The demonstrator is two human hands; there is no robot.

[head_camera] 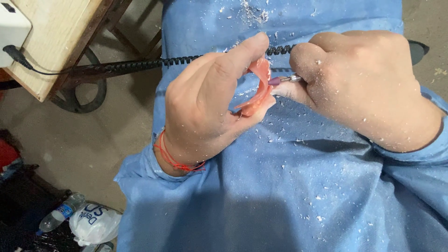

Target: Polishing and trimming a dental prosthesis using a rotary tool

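Left hand [205,105] fingers are clamping the pink curved acrylic denture base [258,88], right hand [361,81] gripping the metal rotary handpiece [285,79] against it; white shavings [252,14] are already littering the blue gown [289,186].

The denture [257,93] is pink, the small tip [274,81] at it is purple on a silver shank [293,78], and the coiled cord [140,64] is black. The gown [289,186] is light blue with many white flecks, and the same white dust speckles both the left hand [210,102] and the right hand [364,84]; a thin red string [175,161] goes around the left wrist. The table [51,37] is pale wood with a dark brown frame, the floor [84,144] is grey-beige, the bottle [60,213] is clear, and the bag [95,226] is white with blue print.
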